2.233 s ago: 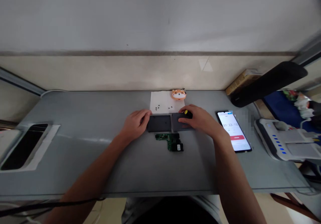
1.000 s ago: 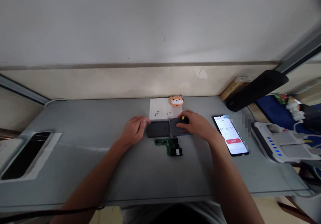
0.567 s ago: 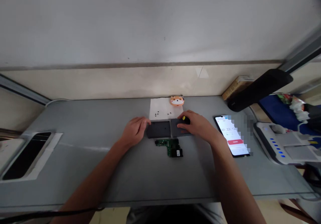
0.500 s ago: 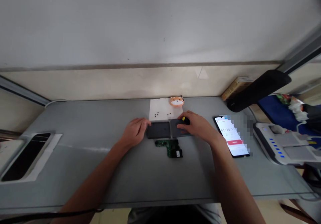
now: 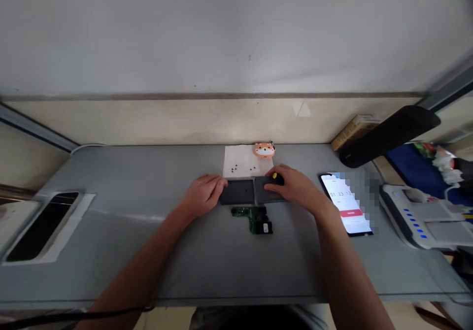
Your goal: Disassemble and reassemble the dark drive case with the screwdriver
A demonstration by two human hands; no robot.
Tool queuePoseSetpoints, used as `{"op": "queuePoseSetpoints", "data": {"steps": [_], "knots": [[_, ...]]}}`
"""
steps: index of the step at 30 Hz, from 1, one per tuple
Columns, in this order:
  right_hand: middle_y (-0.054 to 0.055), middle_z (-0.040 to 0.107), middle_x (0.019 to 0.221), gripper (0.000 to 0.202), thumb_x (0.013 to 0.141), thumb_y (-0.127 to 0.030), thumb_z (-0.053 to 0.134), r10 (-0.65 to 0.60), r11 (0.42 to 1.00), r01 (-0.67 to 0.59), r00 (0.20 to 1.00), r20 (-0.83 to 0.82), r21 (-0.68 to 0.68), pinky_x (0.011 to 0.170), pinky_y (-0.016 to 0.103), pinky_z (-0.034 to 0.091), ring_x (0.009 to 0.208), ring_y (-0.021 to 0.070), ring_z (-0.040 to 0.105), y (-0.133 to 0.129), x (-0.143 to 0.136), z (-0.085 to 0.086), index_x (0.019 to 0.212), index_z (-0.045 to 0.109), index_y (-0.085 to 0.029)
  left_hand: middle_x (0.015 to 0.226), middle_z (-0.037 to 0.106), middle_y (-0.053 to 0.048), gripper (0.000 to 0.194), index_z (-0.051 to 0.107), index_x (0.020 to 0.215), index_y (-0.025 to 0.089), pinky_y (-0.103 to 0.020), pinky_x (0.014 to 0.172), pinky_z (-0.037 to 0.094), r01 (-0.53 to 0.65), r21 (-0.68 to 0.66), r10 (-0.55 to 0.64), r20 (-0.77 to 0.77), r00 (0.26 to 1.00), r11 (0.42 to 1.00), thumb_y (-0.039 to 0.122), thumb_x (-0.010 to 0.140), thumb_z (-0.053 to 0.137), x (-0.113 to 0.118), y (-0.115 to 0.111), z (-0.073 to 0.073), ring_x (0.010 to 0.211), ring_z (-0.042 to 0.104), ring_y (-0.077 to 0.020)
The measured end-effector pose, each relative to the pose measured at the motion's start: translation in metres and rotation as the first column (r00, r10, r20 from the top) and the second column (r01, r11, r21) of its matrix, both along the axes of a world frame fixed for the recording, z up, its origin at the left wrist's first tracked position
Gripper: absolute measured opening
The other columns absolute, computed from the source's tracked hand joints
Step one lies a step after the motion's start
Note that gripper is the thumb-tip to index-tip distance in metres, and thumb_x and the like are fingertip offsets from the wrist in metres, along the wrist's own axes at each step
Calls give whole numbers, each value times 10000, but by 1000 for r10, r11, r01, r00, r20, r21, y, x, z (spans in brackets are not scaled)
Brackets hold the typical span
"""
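Two dark, flat case halves lie side by side on the grey table. The left case half [image 5: 237,192] is an open shallow tray, and my left hand [image 5: 207,194] has its fingers closed together at its left edge. My right hand [image 5: 291,187] is over the right case half [image 5: 261,192], fingertips resting on it. In that hand is a black screwdriver [image 5: 276,176] with a yellow end; its tip is hidden. A green circuit board [image 5: 254,219] with black parts lies just in front. Several small screws [image 5: 233,168] sit on white paper [image 5: 242,157] behind the case halves.
An orange animal-face case [image 5: 264,149] stands on the paper's back right corner. To the right are a lit phone [image 5: 345,204], a black cylinder [image 5: 388,135] and a white power strip [image 5: 410,216]. A dark phone [image 5: 44,226] lies far left. A wall closes the back.
The whole view has shifted slightly, so everything appears a little further right. Both hands keep their places at the case halves.
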State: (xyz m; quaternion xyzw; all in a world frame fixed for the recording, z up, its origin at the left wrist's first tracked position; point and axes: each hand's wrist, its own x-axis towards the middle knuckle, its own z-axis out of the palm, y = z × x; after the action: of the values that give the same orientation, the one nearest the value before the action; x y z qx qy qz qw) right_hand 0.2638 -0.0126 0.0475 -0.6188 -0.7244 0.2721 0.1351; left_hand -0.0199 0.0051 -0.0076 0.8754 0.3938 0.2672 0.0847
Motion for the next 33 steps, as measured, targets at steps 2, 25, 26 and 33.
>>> {"op": "queuePoseSetpoints", "data": {"steps": [2,25,26,33], "knots": [[59,717,1086,120,892,-264,717,-1,1000,1,1000,7,2,733,302,501,857,199,698,0,0,0,1009,704,-239,812,762,-52,496,697,880,197,-337,784,545,-5,-15,5,7,1000,1000,330,1082,264,0,0,-2,755,696,-193],[56,729,1065,134,870,-267,732,-17,999,16,1000,-19,-38,729,308,519,856,197,693,3,0,2,995,697,-234,815,768,-47,475,693,839,213,-319,781,563,-27,-103,28,6,1000,994,354,1067,300,5,1,-4,788,718,-191],[59,731,1066,138,868,-264,732,-10,1000,10,1000,-5,-22,741,311,519,873,202,692,3,0,2,997,697,-233,810,767,-46,476,693,836,213,-317,772,562,-28,-101,29,6,1000,994,355,1068,301,5,1,-4,779,715,-190],[61,722,1075,93,894,-265,700,5,1000,-5,1000,-4,-23,695,293,509,846,193,695,1,0,3,981,689,-235,754,744,-53,518,663,785,209,-327,724,537,-14,-63,14,-4,1000,998,369,1081,270,6,1,-3,712,678,-194]]}}
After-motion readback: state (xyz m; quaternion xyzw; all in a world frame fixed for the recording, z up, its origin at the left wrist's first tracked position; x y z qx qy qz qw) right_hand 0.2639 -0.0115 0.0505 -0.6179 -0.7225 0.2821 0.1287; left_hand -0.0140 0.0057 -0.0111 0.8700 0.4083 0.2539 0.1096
